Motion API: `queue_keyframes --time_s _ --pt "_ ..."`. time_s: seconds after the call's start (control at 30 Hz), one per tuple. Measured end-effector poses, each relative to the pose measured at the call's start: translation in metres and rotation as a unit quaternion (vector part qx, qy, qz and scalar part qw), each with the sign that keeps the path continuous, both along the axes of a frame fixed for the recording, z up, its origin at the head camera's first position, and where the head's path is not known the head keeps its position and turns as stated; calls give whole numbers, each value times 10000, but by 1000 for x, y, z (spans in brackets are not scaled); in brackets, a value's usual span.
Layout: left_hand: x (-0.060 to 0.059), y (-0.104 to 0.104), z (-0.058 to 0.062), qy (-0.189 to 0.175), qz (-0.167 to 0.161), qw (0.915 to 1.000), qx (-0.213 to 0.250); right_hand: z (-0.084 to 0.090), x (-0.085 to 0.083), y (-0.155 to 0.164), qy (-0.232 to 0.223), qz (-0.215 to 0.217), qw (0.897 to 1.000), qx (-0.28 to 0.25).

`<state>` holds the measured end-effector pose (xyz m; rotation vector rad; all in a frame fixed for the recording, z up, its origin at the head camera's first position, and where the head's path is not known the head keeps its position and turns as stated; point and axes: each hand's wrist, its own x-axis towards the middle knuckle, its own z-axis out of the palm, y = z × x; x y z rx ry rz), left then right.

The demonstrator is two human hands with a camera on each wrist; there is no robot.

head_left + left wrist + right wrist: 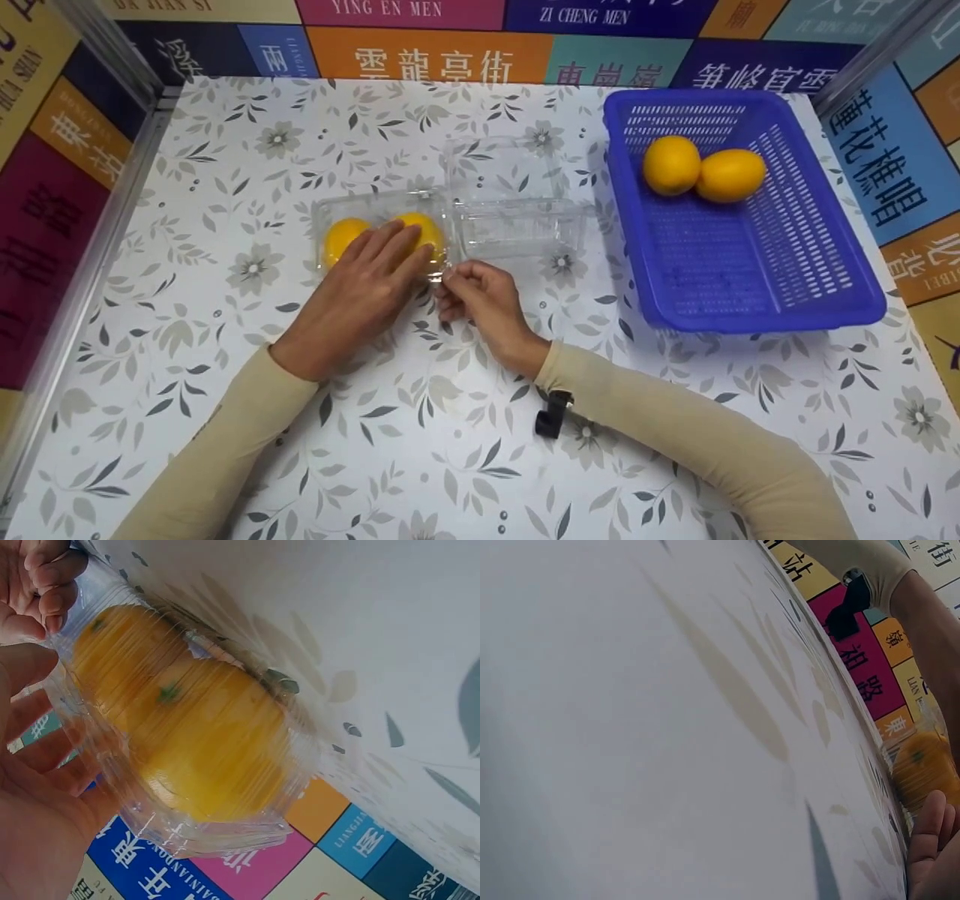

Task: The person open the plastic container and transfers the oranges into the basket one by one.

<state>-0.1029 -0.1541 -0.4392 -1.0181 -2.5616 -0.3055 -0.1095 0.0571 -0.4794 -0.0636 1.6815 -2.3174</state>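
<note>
A clear plastic clamshell box (379, 202) lies on the table with two oranges (343, 238) inside. My left hand (360, 296) rests across its top, fingers extended and partly covering the fruit. At the box's near right corner, the thumb and forefinger of my right hand (491, 307) pinch the plastic edge. The left wrist view shows the lid over both oranges (214, 742), with my left palm (45, 802) beside the box. In the right wrist view only part of my right hand (934, 840) and one orange (924, 765) appear.
Right behind the box, a second clear clamshell (517, 229) stands open, its lid tilted back. A blue plastic basket (720, 262) holding two oranges (671, 165) stands on the right. Printed panels (431, 56) wall the floral-covered table.
</note>
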Motion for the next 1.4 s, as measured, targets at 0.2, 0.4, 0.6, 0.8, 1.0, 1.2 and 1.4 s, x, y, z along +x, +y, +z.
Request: queue_keyframes --time_s 0.2,0.4,0.6,0.8,1.0,1.2,1.4 --pt "1 -3 0 -45 289 9995 117 -1 0 0 -16 10 10000 -31" --pt "1 -8 -1 -14 508 9982 309 -2 0 1 -7 38 10000 -31" --pt "5 -17 -2 -497 836 9947 330 -1 1 2 -5 37 10000 -3" --pt "6 -24 -2 -772 1034 9902 536 -1 1 1 18 25 10000 17" --pt "7 -32 -3 -722 1120 9892 618 -1 1 2 -9 32 10000 13" --pt "8 -42 -4 -779 1111 9879 747 -1 1 1 -23 25 10000 15" --pt "9 -53 -5 -938 1110 9849 942 -1 2 1 -10 11 10000 -43"
